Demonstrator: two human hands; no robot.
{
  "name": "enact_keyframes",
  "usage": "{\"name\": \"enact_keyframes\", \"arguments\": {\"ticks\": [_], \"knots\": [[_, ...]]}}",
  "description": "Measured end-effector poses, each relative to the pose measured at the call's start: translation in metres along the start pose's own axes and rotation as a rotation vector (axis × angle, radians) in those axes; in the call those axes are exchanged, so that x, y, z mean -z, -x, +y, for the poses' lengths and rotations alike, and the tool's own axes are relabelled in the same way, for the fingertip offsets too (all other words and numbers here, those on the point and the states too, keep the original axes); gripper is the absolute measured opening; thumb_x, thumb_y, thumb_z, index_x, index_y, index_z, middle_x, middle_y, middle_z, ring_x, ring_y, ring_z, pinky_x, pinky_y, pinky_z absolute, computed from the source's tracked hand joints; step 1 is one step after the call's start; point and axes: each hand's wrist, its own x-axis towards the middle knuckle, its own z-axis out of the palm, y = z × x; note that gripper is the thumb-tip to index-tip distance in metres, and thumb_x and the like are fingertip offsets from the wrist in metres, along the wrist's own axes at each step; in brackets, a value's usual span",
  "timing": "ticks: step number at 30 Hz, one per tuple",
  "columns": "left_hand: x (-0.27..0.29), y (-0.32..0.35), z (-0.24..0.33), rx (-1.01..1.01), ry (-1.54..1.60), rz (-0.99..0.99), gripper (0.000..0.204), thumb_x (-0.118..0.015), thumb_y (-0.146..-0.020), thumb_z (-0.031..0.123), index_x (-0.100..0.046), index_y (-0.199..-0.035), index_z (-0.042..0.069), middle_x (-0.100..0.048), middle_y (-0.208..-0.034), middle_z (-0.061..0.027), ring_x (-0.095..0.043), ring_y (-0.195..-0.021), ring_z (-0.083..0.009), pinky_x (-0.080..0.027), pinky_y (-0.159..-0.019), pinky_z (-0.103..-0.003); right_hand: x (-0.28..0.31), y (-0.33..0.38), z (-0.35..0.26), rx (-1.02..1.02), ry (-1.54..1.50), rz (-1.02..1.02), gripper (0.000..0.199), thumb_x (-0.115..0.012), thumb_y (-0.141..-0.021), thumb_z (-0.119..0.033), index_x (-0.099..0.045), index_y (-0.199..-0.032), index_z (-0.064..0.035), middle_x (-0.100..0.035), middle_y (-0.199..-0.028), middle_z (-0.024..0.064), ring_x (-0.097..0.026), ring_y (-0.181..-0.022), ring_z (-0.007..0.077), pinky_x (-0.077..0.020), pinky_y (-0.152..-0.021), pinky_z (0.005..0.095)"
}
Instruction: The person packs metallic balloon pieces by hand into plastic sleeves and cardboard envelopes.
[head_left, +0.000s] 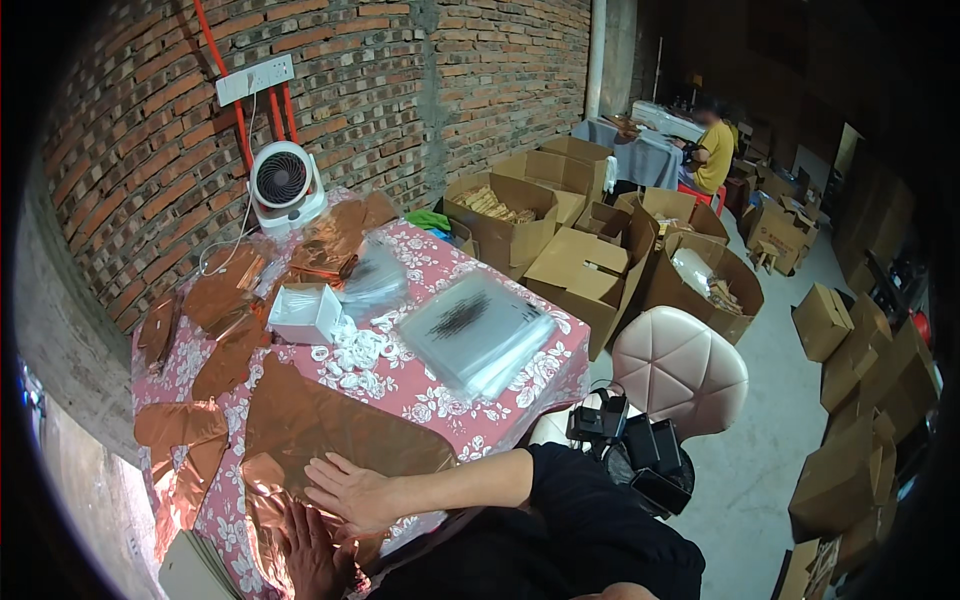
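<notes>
A large sheet-like piece of shiny copper-coloured foil (340, 420), like an uninflated foil balloon, lies flat on the table's near side. My right hand (348, 492) rests on it, palm down with the fingers spread. Just below and to the left, my left hand (312, 555) lies on the same foil, fingers stretched out and in shade. Neither hand grips anything. Left of them is another copper foil piece (185, 440), partly crumpled in bright light. Beyond my hands are white ribbon coils (358, 348) and a small white box (305, 315).
Clear plastic bags (480, 335) are stacked on the flowered tablecloth (425, 400). More copper foil (335, 235) lies near a white fan (285, 180). A pink chair (680, 370) and black devices (640, 455) stand right; cardboard boxes (580, 280) lie beyond. A person (715, 155) sits far back.
</notes>
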Motion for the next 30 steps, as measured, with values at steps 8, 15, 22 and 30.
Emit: {"name": "enact_keyframes", "arguments": {"ticks": [8,15,22,30], "knots": [[-0.004,-0.001,-0.003,-0.003,0.005,0.01,0.076,-0.041,-0.095,0.047,-0.026,-0.148,-0.005,-0.009,-0.16,-0.0228,-0.004,-0.15,-0.0333,-0.007,-0.116,-0.057,0.002,-0.004,0.001,0.041,-0.043,0.078,0.088,-0.051,-0.088,-0.054,-0.027,-0.147,0.0061,-0.024,-0.149,0.0349,-0.017,-0.143,0.0467,-0.0058,-0.117,0.0556],[-0.009,-0.004,-0.008,-0.019,-0.018,-0.007,0.076,-0.038,-0.096,0.048,-0.024,-0.149,-0.005,-0.009,-0.16,-0.0226,-0.003,-0.15,-0.0327,-0.007,-0.116,-0.058,-0.005,0.006,-0.003,0.095,0.018,0.099,0.09,-0.051,-0.087,-0.059,-0.032,-0.143,0.0092,-0.027,-0.148,0.035,-0.019,-0.143,0.045,-0.0069,-0.118,0.0539],[-0.001,-0.002,0.0,0.004,-0.006,0.002,0.076,-0.035,-0.097,0.05,-0.025,-0.149,-0.005,-0.01,-0.16,-0.0226,-0.002,-0.15,-0.032,-0.006,-0.116,-0.058,-0.004,0.009,-0.005,0.066,0.037,0.064,0.089,-0.05,-0.089,-0.059,-0.033,-0.144,0.0079,-0.025,-0.15,0.0337,-0.018,-0.144,0.0435,-0.0061,-0.118,0.0534],[-0.007,-0.003,-0.005,0.012,-0.001,-0.009,0.077,-0.033,-0.099,0.053,-0.023,-0.15,-0.004,-0.011,-0.16,-0.0225,-0.004,-0.15,-0.0331,-0.006,-0.116,-0.058,0.004,0.009,-0.007,0.033,-0.027,0.018,0.091,-0.053,-0.087,-0.057,-0.028,-0.146,0.0079,-0.024,-0.151,0.0336,-0.015,-0.145,0.0437,-0.0062,-0.119,0.0501]]}}
